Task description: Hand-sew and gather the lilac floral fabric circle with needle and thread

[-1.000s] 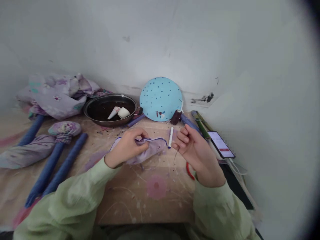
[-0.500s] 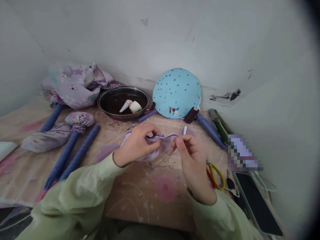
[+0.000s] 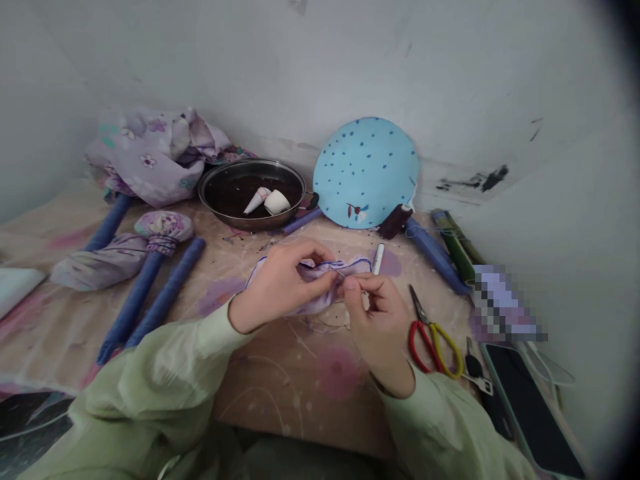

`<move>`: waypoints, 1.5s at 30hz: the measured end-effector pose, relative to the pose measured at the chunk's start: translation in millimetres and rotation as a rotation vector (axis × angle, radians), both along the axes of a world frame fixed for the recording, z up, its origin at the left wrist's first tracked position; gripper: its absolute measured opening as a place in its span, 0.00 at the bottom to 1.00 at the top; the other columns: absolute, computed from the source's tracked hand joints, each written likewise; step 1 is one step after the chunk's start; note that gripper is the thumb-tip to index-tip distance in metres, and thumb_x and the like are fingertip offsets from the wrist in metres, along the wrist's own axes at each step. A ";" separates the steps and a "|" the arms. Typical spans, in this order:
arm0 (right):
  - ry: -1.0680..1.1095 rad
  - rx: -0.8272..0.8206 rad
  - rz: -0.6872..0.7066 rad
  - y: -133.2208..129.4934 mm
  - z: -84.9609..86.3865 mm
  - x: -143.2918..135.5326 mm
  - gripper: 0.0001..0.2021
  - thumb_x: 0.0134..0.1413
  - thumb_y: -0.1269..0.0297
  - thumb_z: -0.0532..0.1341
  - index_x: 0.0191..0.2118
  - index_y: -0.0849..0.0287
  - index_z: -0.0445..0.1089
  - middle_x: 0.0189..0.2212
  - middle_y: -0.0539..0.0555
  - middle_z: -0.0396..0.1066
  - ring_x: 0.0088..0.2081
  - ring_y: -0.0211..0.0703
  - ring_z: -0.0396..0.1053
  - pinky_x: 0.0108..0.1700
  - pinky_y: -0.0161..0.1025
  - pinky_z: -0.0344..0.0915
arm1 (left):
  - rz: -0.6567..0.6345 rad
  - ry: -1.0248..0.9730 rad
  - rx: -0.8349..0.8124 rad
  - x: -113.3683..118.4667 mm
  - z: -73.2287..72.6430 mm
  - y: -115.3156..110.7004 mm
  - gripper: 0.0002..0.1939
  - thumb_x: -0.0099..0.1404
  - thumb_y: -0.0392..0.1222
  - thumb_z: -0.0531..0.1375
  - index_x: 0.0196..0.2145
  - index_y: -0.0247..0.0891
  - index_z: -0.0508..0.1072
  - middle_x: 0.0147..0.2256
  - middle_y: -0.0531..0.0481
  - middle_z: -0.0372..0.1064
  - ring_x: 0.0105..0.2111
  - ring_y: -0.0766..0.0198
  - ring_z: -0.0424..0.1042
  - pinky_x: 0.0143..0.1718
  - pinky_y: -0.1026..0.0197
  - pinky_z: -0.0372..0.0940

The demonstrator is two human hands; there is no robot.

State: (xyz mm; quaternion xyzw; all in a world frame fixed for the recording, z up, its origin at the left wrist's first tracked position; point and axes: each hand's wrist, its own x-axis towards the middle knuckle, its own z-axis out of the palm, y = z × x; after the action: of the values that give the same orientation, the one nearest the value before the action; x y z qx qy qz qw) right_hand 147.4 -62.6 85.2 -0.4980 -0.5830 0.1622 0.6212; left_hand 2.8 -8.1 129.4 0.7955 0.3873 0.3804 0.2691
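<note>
My left hand [image 3: 283, 283] is closed on a piece of light purple cloth [image 3: 320, 303] with a dark blue line along its upper edge. The thumb and bent forefinger pinch that edge. Close by on the right, my right hand [image 3: 375, 317] has thumb and forefinger pressed together on a thin needle [image 3: 341, 274], whose tip points at the cloth beside my left fingertips. Some thin thread loops lie beneath the hands. A white marker [image 3: 379, 259] lies just behind my right hand.
Red-and-yellow scissors [image 3: 433, 340], a key [image 3: 477, 377] and a phone [image 3: 535, 407] lie at right. Behind stand a pan [image 3: 253, 223], a blue dotted disc [image 3: 365, 173] and a dark thread spool [image 3: 395, 223]. Blue rods [image 3: 167, 290] and bundled cloth [image 3: 150, 160] are at left.
My right hand has come closer to my left hand, and the needle now reaches the cloth edge. The view has shifted slightly, with the scissors now showing fully.
</note>
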 end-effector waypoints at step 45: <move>-0.215 -0.026 -0.140 -4.7 5.8 2.1 0.07 0.54 0.67 0.60 0.26 0.57 0.63 0.19 0.45 0.64 0.20 0.33 0.61 0.24 0.33 0.58 | 0.077 -0.016 0.126 5.9 -4.3 -8.4 0.04 0.55 0.37 0.64 0.27 0.37 0.71 0.26 0.56 0.73 0.26 0.69 0.71 0.31 0.66 0.65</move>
State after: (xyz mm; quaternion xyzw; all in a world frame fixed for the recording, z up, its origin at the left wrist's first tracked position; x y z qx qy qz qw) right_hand 149.5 -67.3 91.1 -0.5601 -0.6079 0.0718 0.5583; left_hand 8.8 -16.5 125.1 0.7924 0.3907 0.4204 0.2067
